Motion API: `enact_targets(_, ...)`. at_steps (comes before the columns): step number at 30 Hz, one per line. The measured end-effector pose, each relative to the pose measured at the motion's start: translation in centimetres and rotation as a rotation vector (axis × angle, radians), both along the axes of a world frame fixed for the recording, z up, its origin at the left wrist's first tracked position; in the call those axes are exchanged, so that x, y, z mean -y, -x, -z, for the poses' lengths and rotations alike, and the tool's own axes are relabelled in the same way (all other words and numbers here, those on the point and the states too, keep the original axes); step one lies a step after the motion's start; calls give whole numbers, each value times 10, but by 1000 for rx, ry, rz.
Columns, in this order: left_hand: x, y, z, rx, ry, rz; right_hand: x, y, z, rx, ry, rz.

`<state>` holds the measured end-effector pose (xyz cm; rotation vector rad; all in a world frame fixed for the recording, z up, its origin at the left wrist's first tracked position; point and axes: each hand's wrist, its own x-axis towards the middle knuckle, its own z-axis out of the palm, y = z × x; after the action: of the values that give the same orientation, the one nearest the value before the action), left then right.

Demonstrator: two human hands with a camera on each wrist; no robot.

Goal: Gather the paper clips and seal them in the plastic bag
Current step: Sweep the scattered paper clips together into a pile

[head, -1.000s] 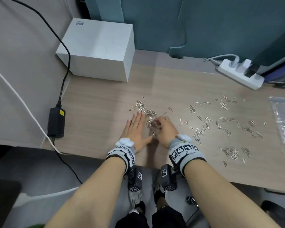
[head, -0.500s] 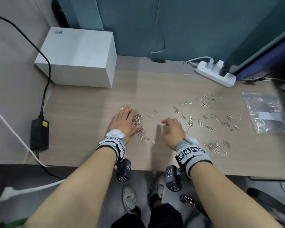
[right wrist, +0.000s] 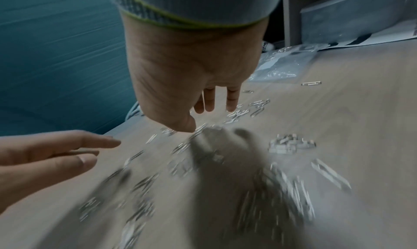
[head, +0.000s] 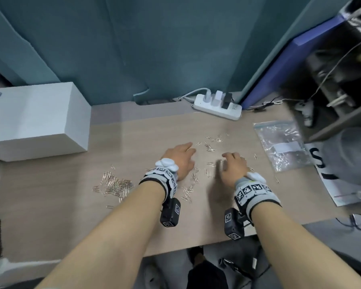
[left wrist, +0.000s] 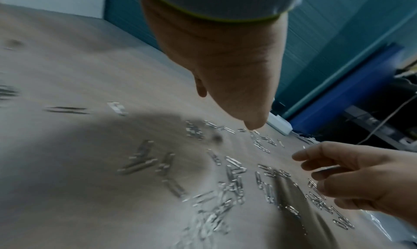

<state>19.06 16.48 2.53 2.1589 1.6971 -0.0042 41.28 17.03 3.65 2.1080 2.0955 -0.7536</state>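
Both hands lay flat with loose fingers, holding nothing: the left hand (head: 180,158) and right hand (head: 233,167) flanked scattered paper clips (head: 209,148) mid-worktop (head: 50,205). The plastic bag (head: 281,142) rested near the right edge. The clips looked light, stiff and slippery, so were probably best swept together and scooped.

We note bare forearms, no sleeves. Each wrist carries a grey knit band (head: 256,191) with a black edge and a row of black-and-white square markers; the cuff hem shows a yellow-green line in the wrist views. A white rounded puck (head: 166,163) sits atop each band. Below hangs a black camera block (head: 170,212), also marker-tagged. Dark trousers, possibly.
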Motion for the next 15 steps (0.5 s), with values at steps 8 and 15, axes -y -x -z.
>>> enact_targets(8,-102,-85,29,-52,43,150,-84,-62,14,21,-9,-85)
enact_targets(15,-129,-97,46,-112,75,257,-118,-68,21,-43,22,-171)
